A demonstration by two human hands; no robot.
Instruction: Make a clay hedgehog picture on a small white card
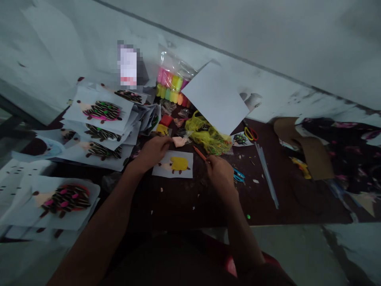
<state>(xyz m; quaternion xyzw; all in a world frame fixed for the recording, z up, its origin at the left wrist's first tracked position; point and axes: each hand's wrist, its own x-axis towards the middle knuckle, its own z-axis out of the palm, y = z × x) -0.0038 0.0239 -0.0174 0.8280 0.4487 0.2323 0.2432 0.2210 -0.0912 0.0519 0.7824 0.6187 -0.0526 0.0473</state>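
Note:
A small white card (pixel 187 173) with a yellow-bodied hedgehog figure (pixel 179 164) lies flat on the dark table. My left hand (pixel 154 151) is at the card's upper left corner, fingers curled and pinched together; whatever is between them is hidden. Just right of those fingertips sits a lump of peach-coloured clay (pixel 179 141) on a clear wrapper. To the right of the card, my right hand (pixel 220 174) grips an orange pencil (pixel 200 153), its tip pointing up and left.
Stacked hedgehog pictures (pixel 101 115) fill the left side. Behind stand a bag of coloured clay (pixel 172 85), a yellow plastic bag (pixel 208 137) and a white sheet (pixel 217 97). Blue scissors (pixel 239 175), red-and-yellow scissors (pixel 251 134), clear sticks (pixel 267 176) and a yellow cutter (pixel 302 167) lie right.

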